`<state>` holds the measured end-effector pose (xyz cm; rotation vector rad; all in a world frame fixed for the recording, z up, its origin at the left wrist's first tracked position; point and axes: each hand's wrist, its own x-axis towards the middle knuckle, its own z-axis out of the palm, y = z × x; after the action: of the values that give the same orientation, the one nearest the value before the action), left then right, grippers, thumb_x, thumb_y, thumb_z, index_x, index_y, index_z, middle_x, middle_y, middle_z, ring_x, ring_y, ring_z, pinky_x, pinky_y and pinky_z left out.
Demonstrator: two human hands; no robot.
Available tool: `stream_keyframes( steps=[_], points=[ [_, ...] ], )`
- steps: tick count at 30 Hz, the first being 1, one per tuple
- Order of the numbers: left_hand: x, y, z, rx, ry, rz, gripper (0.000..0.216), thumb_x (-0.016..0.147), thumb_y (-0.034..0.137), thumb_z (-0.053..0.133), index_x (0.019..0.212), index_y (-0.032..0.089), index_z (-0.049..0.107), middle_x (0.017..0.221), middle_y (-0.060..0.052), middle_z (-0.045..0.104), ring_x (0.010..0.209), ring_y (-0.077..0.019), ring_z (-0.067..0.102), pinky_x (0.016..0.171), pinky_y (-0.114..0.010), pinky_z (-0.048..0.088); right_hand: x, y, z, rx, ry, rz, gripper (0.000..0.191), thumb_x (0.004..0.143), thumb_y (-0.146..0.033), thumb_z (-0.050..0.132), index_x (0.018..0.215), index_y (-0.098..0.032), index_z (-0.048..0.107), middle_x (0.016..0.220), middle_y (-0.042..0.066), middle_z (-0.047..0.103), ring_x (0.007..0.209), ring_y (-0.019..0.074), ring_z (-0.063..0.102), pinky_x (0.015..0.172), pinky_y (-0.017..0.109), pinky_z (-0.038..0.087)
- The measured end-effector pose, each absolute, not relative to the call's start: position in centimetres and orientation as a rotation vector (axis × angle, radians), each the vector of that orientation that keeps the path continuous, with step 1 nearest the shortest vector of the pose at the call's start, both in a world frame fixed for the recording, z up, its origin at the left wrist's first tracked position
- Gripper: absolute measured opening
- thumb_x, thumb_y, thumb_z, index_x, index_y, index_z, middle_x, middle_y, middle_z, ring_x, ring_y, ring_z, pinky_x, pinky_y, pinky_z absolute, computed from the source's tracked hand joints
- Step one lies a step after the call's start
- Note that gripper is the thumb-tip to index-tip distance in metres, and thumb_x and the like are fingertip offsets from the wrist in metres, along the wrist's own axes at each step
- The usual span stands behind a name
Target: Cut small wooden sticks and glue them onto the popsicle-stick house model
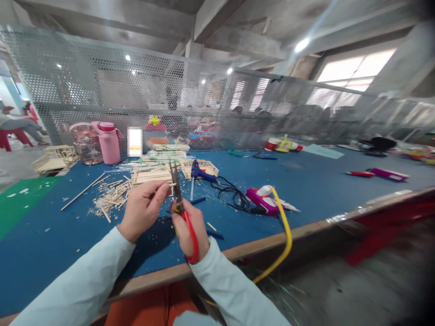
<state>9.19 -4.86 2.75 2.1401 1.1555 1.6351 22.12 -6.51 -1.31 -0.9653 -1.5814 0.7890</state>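
Note:
My right hand (190, 233) is closed round red-handled cutting pliers (180, 206), whose dark jaws point up and stand slightly apart. My left hand (142, 209) is closed in a pinch on a thin wooden stick (167, 184) that reaches toward the jaws. Both hands hover above the blue table (50, 253) near its front edge. Behind them lie a pile of wooden stick offcuts (110, 199) and flat frames built of sticks (151, 174).
A blue glue gun (200, 173) with a black cable and a pink glue gun (263, 199) with a yellow cord lie to the right. Two pink bottles (109, 141) and a stick model (56, 158) stand at the back left. A perforated metal screen (102, 90) closes the far side.

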Motion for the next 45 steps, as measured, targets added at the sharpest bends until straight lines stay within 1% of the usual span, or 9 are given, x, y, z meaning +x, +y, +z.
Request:
stream_keyframes(
  steps=[5,11,18,21,25,32,38,42,45],
  points=[
    [9.4,-4.7,2.6,1.972,1.119,1.601,0.029,0.082,0.033,0.046,0.068,0.015,0.064,0.061,-0.002,0.063,0.054,-0.0101,0.054,0.053,-0.020,0.043,21.9,-6.5,-1.6,-0.937,-1.414,0.941,0.009,0.075,-0.022,0.045,0.081,-0.018,0.051,0.052,-0.006,0.041,0.046,0.0086,0.038,0.045,0.022,0.032],
    [9.8,-4.6,2.3,1.696,1.022,1.605,0.025,0.074,0.036,0.058,0.080,0.014,0.069,0.074,-0.006,0.070,0.063,-0.0142,0.061,0.056,-0.024,0.048,22.2,-6.1,-1.3,-0.795,-1.234,0.936,0.023,0.079,-0.033,0.051,0.096,-0.019,0.047,0.068,-0.003,0.048,0.058,0.0099,0.047,0.055,0.023,0.040],
    [10.2,-4.2,2.2,1.313,0.894,1.572,0.023,0.065,0.033,0.067,0.066,0.013,0.056,0.089,-0.010,0.069,0.077,-0.0154,0.063,0.062,-0.023,0.049,23.7,-7.8,0.3,-0.856,-1.320,0.961,0.030,0.078,-0.039,0.052,0.098,-0.021,0.040,0.055,-0.008,0.042,0.044,0.0071,0.038,0.044,0.021,0.033],
    [10.3,-4.1,2.2,1.218,0.873,1.588,0.027,0.063,0.032,0.070,0.064,0.014,0.049,0.088,-0.009,0.069,0.076,-0.0149,0.064,0.061,-0.023,0.049,26.1,-8.8,1.4,-1.002,-1.408,0.844,0.032,0.074,-0.040,0.056,0.091,-0.022,0.036,0.051,-0.010,0.040,0.040,0.0060,0.032,0.040,0.020,0.028],
    [10.1,-3.6,2.3,1.210,0.996,1.567,0.028,0.064,0.038,0.067,0.073,0.014,0.055,0.068,-0.002,0.065,0.062,-0.0109,0.061,0.055,-0.020,0.046,30.9,-9.3,1.6,-1.379,-1.630,0.564,0.032,0.065,-0.037,0.063,0.076,-0.022,0.037,0.050,-0.009,0.041,0.041,0.0066,0.034,0.041,0.020,0.028],
    [7.8,-1.4,1.2,1.451,1.364,1.468,0.029,0.068,0.036,0.060,0.084,0.013,0.067,0.055,0.001,0.060,0.044,-0.0090,0.051,0.039,-0.019,0.036,35.9,-7.5,0.2,-1.934,-1.991,0.098,0.007,0.071,-0.024,0.050,0.073,-0.021,0.043,0.050,-0.004,0.050,0.047,0.0135,0.048,0.049,0.024,0.032],
    [4.9,-0.8,0.3,1.759,1.527,1.311,0.025,0.065,0.029,0.062,0.085,0.016,0.070,0.064,-0.006,0.069,0.059,-0.0176,0.062,0.056,-0.027,0.048,35.9,-5.5,0.6,-1.980,-2.237,-0.307,0.021,0.079,-0.018,0.047,0.094,-0.015,0.061,0.088,0.012,0.062,0.083,0.0210,0.058,0.067,0.027,0.037],
    [4.4,-0.6,-0.6,2.035,1.691,1.350,0.019,0.069,0.029,0.062,0.083,0.021,0.071,0.077,-0.008,0.072,0.072,-0.0231,0.065,0.070,-0.033,0.049,34.3,-5.9,3.3,-1.810,-2.213,-0.389,0.026,0.085,-0.022,0.041,0.086,-0.018,0.067,0.086,0.009,0.066,0.079,0.0194,0.059,0.064,0.027,0.036],
    [5.3,-0.1,-1.3,2.151,1.698,1.352,0.019,0.075,0.030,0.056,0.084,0.023,0.071,0.087,-0.007,0.071,0.082,-0.0237,0.065,0.077,-0.035,0.048,32.0,-4.4,5.2,-1.583,-2.197,-0.275,0.022,0.081,-0.029,0.050,0.079,-0.020,0.069,0.081,0.005,0.069,0.074,0.0170,0.060,0.063,0.026,0.036]
  ],
)
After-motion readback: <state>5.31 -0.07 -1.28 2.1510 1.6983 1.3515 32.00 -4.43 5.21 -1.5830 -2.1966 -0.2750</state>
